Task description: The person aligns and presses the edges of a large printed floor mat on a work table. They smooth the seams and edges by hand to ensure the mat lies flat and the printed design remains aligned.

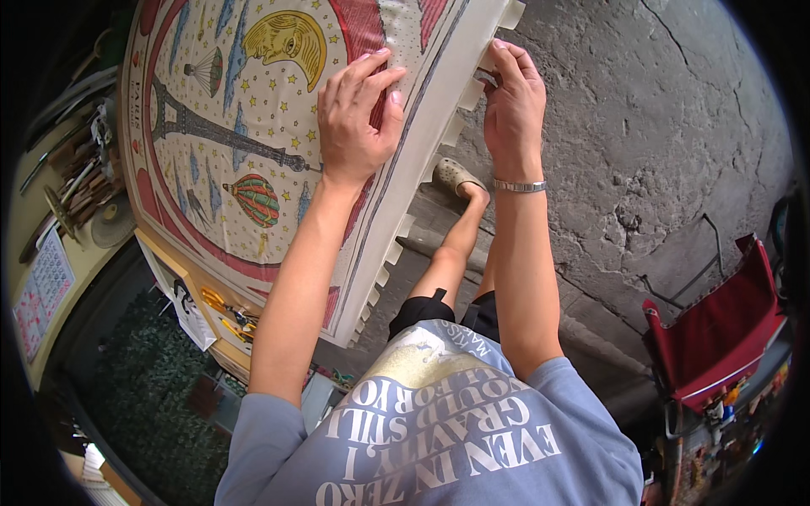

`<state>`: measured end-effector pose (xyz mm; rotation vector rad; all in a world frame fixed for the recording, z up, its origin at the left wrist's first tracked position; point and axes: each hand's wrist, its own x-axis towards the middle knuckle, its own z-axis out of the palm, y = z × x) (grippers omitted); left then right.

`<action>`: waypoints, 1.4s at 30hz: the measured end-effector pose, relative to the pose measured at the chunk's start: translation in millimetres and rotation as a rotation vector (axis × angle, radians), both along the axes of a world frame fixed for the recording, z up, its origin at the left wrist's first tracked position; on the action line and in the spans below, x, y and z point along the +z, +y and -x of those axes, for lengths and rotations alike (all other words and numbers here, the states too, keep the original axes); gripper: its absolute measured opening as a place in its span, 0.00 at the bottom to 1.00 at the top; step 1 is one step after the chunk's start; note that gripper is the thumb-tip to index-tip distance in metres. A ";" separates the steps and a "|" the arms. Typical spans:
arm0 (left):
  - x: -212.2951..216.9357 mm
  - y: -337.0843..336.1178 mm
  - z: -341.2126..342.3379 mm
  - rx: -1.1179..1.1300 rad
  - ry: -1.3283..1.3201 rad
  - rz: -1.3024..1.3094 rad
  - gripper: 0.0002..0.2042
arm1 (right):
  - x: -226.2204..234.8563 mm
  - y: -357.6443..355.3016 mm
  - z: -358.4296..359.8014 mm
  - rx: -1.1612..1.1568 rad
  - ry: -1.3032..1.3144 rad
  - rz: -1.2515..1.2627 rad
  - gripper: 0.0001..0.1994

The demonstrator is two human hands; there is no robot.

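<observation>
Under left hand (354,114), printed canvas (228,143); right hand (512,101) at its edge.

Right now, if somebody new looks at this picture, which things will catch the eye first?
First, the large printed cloth at upper left, with a yellow moon face, a tower and striped balloons, lying on a board with a notched pale edge. The left hand presses flat on it, while the right hand, a metal bracelet on its wrist, pinches that edge. A red folding chair stands at right.

A pale card (44,291) with a pink-and-blue grid lies at the bench's left edge; a white paper tag (196,325) with dark print hangs from the bench's front edge, below the printed cloth.
</observation>
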<state>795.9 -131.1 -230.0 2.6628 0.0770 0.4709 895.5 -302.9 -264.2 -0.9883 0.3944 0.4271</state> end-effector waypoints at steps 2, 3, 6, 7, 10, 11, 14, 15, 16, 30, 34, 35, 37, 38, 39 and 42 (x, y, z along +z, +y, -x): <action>-0.7 0.3 0.7 -0.001 -0.002 0.003 0.14 | -1.4 3.8 0.7 -0.021 0.032 -0.045 0.09; -1.2 0.3 1.0 -0.001 -0.003 0.004 0.14 | -1.9 5.4 1.2 -0.026 0.040 -0.063 0.09; -2.5 1.5 0.9 0.003 -0.002 0.015 0.14 | -2.6 10.3 2.9 -0.034 0.070 -0.154 0.09; -2.7 2.4 0.8 0.003 -0.004 0.010 0.14 | -2.5 11.6 4.0 -0.038 0.081 -0.191 0.09; -3.2 4.4 -0.1 0.001 -0.002 0.006 0.14 | -2.3 12.4 7.7 -0.029 0.103 -0.229 0.09; -3.5 4.6 -0.4 -0.002 -0.002 0.005 0.14 | -2.3 11.4 9.2 -0.026 0.117 -0.239 0.10; -4.5 3.5 -1.8 -0.001 0.000 0.007 0.14 | -1.9 8.2 12.7 -0.001 0.132 -0.284 0.10; -4.9 2.6 -2.4 0.000 0.001 0.008 0.14 | -1.6 7.7 13.6 0.004 0.146 -0.297 0.10; -4.9 1.6 -2.7 0.003 0.004 0.006 0.14 | -0.9 6.7 13.9 -0.002 0.199 -0.266 0.10; 8.2 -13.5 -14.6 0.010 0.044 -0.006 0.14 | 8.1 -30.1 -8.7 0.044 0.097 -0.344 0.16; 6.5 -13.6 -21.3 0.017 0.037 0.006 0.14 | 7.1 -29.7 -51.5 -0.007 -0.061 0.015 0.18; 7.2 -13.4 -21.9 0.018 0.038 0.004 0.14 | 5.9 -22.5 -58.6 -0.018 -0.093 0.123 0.16; 9.2 -12.0 -23.3 0.019 0.044 0.000 0.14 | 3.5 -8.0 -65.1 0.001 -0.070 0.184 0.14; 10.6 -11.1 -23.8 0.018 0.048 -0.001 0.13 | 1.8 -3.0 -68.2 0.015 -0.093 0.194 0.13; 11.7 -10.5 -24.5 0.018 0.053 -0.003 0.13 | -0.3 0.5 -71.4 0.008 -0.043 0.182 0.12; 12.8 -10.6 -27.0 0.018 0.070 -0.009 0.13 | -6.3 4.5 -73.1 -0.022 0.001 0.142 0.12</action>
